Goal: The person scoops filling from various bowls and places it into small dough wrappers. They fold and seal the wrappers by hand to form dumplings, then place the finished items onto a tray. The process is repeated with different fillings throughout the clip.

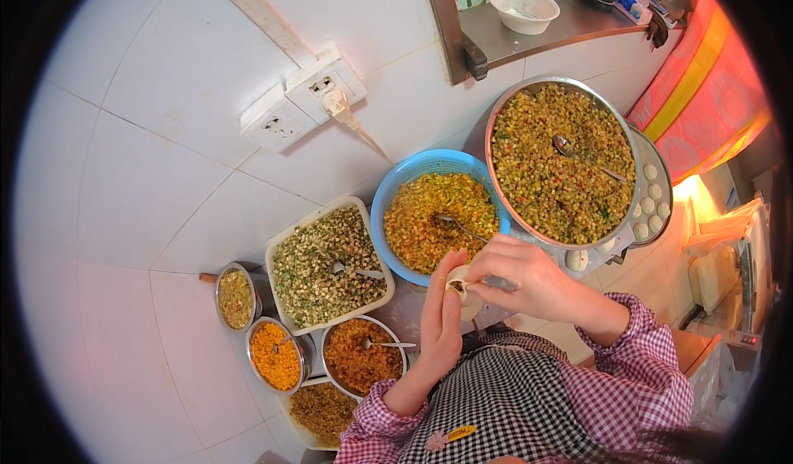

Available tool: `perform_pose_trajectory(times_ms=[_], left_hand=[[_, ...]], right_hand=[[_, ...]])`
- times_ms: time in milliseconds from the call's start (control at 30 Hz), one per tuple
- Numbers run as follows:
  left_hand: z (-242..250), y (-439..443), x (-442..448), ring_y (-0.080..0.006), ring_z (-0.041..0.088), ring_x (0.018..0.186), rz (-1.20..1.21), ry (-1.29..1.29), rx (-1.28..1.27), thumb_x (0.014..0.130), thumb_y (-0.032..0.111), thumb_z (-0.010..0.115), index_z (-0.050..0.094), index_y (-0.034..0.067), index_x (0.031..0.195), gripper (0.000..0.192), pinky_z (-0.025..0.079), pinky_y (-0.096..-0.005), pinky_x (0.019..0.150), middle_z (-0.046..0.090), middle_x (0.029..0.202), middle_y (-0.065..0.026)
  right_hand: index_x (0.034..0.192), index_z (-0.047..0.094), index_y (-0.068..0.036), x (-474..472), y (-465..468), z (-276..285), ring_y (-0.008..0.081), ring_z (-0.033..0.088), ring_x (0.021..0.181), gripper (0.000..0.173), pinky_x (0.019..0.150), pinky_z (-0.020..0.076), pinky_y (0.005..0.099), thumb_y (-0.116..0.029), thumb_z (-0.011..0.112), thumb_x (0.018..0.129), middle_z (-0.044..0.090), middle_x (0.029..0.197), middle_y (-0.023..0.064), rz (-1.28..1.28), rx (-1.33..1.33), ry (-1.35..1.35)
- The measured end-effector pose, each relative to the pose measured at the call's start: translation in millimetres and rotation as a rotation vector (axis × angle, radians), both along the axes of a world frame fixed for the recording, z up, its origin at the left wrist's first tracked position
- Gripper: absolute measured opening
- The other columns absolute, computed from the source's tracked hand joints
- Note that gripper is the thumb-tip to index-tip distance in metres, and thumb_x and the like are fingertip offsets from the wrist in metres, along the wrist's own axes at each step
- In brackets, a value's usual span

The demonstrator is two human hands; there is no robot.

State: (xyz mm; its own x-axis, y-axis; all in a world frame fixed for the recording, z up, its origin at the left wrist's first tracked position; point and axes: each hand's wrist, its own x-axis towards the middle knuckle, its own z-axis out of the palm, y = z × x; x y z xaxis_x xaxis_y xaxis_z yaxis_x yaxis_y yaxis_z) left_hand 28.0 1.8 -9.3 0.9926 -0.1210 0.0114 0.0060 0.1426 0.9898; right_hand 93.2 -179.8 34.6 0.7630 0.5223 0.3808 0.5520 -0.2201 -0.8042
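My left hand [443, 315] cups a round of white dough [460, 287] with dark filling showing through a small opening at its top. The fingers of my right hand [517, 275] pinch the dough's edge beside that opening. Just beyond my hands is a blue plastic colander [379, 216] of orange-and-green diced filling, with a metal spoon [461, 225] in it. Filled white buns [577, 259] lie on the work surface to the right of my right hand, partly under the rim of a big metal bowl.
The big metal bowl [489, 148] holds diced filling and a spoon. A round tray of small buns [647, 205] is behind it. Left stand a white rectangular tub [270, 278] and several metal bowls of filling. A white bowl [525, 8] rests on the ledge; a plug [337, 104] is in the wall socket.
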Motion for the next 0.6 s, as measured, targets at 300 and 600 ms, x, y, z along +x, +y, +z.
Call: perform_pose_trajectory(times_ms=[300, 600], left_hand=[[-11.4, 2.0, 7.0, -0.0236, 0.052, 0.133, -0.012, 0.06, 0.036, 0.112, 0.018, 0.033, 0.045, -0.003, 0.147, 0.043, 0.042, -0.0353, 0.11, 0.051, 0.147, -0.0139], [0.8, 7.2, 13.3, -0.0279, 0.044, 0.142, -0.098, -0.195, 0.244, 0.107, 0.011, 0.038, 0.047, -0.002, 0.147, 0.043, 0.035, -0.0389, 0.115, 0.046, 0.152, -0.0158]], right_hand=[[0.095, 0.066, -0.003, -0.9, 5.5, -4.8, 0.0285, 0.061, 0.089, 0.016, 0.076, 0.053, 0.0365, -0.006, 0.076, 0.082, 0.063, 0.091, 0.008, -0.023, 0.007, -0.123], [0.093, 0.065, -0.004, 4.4, -5.6, -0.3, 0.0279, 0.061, 0.087, 0.014, 0.074, 0.0515, 0.0368, -0.007, 0.075, 0.083, 0.063, 0.09, 0.0082, 0.015, -0.054, -0.047]])
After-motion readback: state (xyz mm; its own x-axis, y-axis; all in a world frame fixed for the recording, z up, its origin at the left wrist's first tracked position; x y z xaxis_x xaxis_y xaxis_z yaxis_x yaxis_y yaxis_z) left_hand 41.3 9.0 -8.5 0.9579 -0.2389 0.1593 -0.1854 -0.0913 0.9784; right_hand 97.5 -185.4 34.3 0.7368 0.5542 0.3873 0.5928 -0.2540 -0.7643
